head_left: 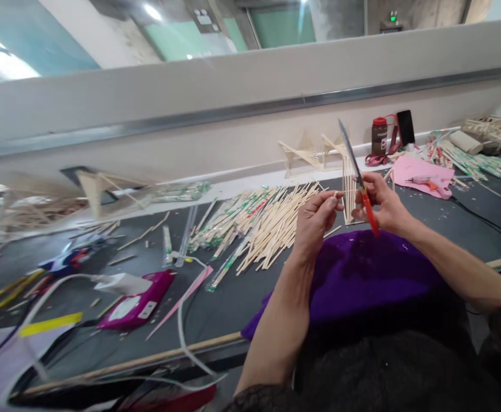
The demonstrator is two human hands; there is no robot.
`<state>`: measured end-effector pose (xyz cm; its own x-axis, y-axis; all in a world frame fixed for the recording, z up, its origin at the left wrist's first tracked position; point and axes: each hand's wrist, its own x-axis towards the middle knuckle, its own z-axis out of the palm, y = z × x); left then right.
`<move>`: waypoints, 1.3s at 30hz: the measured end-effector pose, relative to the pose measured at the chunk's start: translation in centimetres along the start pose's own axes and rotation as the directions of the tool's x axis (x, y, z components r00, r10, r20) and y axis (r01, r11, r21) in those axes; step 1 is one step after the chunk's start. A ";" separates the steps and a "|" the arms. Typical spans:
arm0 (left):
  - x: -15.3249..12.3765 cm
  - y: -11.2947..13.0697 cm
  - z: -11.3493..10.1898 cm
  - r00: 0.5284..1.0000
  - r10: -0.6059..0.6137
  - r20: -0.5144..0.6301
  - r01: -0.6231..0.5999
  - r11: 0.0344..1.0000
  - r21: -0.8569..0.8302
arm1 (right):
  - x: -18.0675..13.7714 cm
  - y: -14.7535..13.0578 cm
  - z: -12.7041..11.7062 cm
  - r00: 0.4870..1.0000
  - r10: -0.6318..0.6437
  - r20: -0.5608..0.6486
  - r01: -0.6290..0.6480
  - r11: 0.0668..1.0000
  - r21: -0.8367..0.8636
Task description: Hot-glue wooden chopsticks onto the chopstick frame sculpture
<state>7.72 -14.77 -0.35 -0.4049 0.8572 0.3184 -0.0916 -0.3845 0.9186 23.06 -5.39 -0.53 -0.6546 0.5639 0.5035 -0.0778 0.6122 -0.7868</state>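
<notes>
A dark grey workbench [216,317] with a pale wooden front edge carries a broad heap of bare wooden sticks [271,232], with sticks in green-printed wrappers [229,220] just to its left. Farther left, a magenta power strip [160,286] lies near a narrow pink strip [182,303], and yellow-handled pliers [14,292] rest near the blurred left end. Toward the right lie a pink sheet [405,169] and another pile of wrapped sticks [469,160].
</notes>
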 end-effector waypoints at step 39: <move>0.4 -1.6 -1.5 0.969 0.248 0.009 -0.235 0.905 0.354 | -1.7 3.5 -0.9 0.955 -0.109 0.275 0.209 0.908 -0.364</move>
<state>6.32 -14.27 -2.06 -0.4071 0.7379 0.5383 0.3344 -0.4281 0.8396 24.55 -3.66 -3.82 -0.8233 0.3195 0.4691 0.0668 0.8753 -0.4789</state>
